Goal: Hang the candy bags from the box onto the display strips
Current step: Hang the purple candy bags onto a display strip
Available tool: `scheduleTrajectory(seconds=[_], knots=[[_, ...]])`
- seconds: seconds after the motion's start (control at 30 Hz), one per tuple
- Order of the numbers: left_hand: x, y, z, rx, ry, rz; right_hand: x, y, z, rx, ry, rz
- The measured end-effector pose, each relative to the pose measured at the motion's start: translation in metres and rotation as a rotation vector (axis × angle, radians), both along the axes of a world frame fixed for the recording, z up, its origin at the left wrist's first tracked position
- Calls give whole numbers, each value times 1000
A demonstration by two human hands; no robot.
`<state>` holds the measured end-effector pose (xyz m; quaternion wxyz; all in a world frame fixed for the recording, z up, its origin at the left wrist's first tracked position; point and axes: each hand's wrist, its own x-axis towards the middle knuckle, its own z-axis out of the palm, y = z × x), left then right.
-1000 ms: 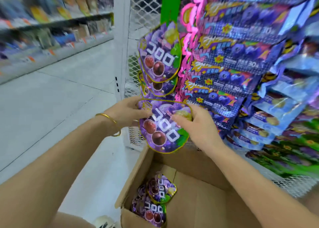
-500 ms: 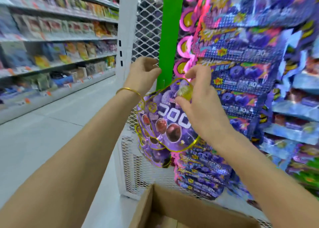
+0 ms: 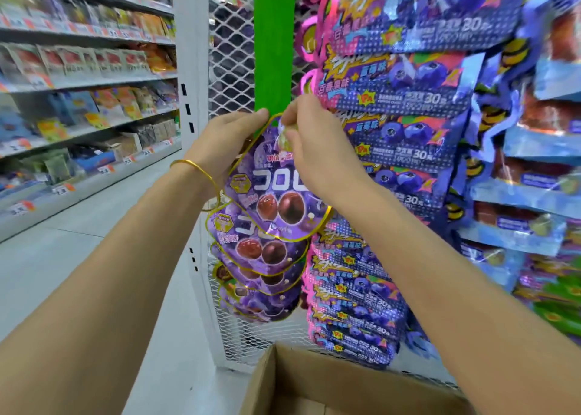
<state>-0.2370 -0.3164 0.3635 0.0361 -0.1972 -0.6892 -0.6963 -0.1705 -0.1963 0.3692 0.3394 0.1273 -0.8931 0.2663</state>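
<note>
– Head view: what fills most of it?
– Racks of blue and purple snack packs [image 3: 408, 106] across the right half, stocked shelves [image 3: 88, 78] on the left, and a white mesh panel [image 3: 232, 68] between them.
– And the display strip?
– A green strip [image 3: 273, 43], top centre, running down over the mesh. A cardboard box [image 3: 314, 380] sits open at the bottom edge.
– Where is the candy bag?
– At centre frame. The purple candy bag [image 3: 270, 191] is held against the strip's lower end, overlapping other purple bags [image 3: 257, 263] hanging below.
– The fingers?
– The left hand [image 3: 220, 141] grips the bag's upper left edge. The right hand [image 3: 317, 153] pinches its top near the hang hole. A gold bangle [image 3: 201, 169] circles the left wrist.
</note>
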Motion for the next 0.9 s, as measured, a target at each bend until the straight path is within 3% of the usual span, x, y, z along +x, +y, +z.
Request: scheduleTrajectory(seconds=[0.43,0.6,0.8,0.9], knots=[[7,-4,6,-15,-65,64,-6,-6,-3,16,-75,-41],[10,-17,-18,-243,85,0,0,-7,-22,56,-74,-10],[5,-23,-39,-264,206,102,27,-12,-31,285,-29,-125],[3,-21,-41,-266,244,150,38,-15,-41,288,66,-155]])
